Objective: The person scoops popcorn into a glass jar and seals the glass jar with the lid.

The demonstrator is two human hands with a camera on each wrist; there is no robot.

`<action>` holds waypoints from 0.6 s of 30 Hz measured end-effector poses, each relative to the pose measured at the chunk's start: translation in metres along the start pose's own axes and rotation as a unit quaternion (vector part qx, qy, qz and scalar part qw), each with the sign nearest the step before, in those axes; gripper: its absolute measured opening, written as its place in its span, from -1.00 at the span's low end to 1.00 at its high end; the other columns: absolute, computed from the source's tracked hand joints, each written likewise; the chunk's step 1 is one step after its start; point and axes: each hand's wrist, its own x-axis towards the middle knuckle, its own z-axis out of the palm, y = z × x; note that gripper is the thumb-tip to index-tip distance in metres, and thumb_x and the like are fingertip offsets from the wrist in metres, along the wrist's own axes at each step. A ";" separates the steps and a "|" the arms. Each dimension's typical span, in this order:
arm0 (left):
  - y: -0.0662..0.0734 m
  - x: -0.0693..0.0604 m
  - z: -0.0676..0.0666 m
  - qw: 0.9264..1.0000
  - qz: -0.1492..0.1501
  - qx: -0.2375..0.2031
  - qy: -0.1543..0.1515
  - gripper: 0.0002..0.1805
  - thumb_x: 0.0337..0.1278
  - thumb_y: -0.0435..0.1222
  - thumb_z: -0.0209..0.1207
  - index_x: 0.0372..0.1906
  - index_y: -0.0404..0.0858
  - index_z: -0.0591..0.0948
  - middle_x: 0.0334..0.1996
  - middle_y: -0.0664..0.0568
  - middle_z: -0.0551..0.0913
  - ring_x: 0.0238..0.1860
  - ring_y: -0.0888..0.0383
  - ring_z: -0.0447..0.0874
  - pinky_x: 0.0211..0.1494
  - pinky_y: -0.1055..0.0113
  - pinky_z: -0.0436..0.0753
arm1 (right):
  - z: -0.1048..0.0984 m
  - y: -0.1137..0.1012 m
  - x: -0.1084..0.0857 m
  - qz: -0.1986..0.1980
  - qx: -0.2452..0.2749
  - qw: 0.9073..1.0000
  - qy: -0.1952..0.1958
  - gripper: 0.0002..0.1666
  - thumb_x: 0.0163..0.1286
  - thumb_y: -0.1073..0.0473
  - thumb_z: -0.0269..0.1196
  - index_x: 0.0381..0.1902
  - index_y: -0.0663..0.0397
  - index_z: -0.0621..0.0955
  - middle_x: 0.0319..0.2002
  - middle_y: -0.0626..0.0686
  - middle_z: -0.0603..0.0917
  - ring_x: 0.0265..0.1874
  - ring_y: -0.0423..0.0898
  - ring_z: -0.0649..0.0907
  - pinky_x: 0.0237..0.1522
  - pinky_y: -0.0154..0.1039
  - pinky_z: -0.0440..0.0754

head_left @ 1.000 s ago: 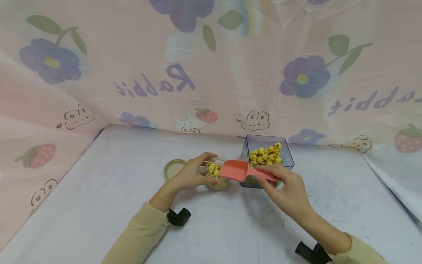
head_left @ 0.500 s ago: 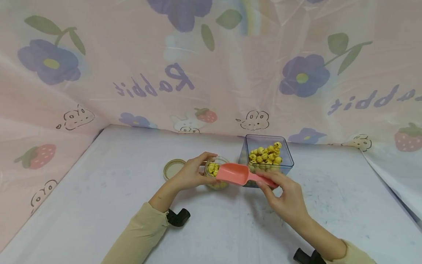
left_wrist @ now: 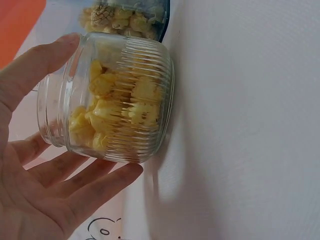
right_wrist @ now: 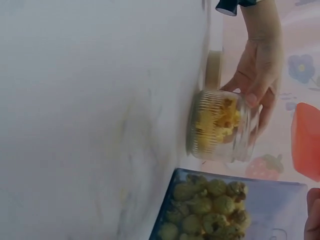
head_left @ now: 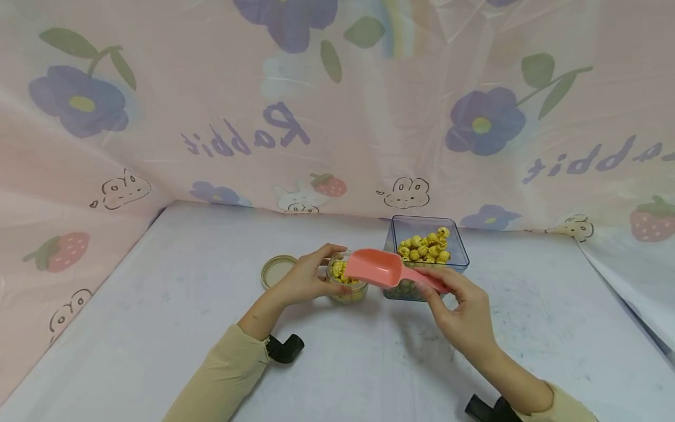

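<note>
My left hand [head_left: 306,278] curls its thumb and fingers round a ribbed glass jar [left_wrist: 117,100] standing on the table, partly filled with yellow popcorn [left_wrist: 102,112]. My right hand [head_left: 466,308] pinches the handle of a pink scoop [head_left: 374,266], whose bowl is over the jar's right side and looks empty. In the right wrist view the scoop [right_wrist: 306,142] hangs apart from the jar [right_wrist: 222,125]. Behind my right fingers stands a clear square container [head_left: 459,246] holding popcorn [head_left: 424,246].
A round lid [head_left: 276,271] with a gold rim lies on the white tabletop [head_left: 174,305], left of the jar and close to my left hand. Behind the table hangs a pink printed sheet [head_left: 358,129] with flowers and rabbits.
The scoop dipped slightly toward me, then rose again over the jar, with my right hand shifting a little to the right. My left hand and the jar have stayed in place.
</note>
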 end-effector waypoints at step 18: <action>-0.004 0.000 0.002 1.000 0.016 0.022 0.010 -0.20 -0.11 -0.20 0.46 0.31 -0.17 0.37 0.27 -0.14 0.44 0.24 -0.14 0.44 0.14 0.14 0.60 | -0.019 0.001 0.016 -0.005 0.041 0.998 0.047 -0.62 0.08 0.62 0.29 -0.10 0.38 0.65 -0.19 -0.32 0.63 -0.25 -0.38 0.59 -0.18 -0.64 0.56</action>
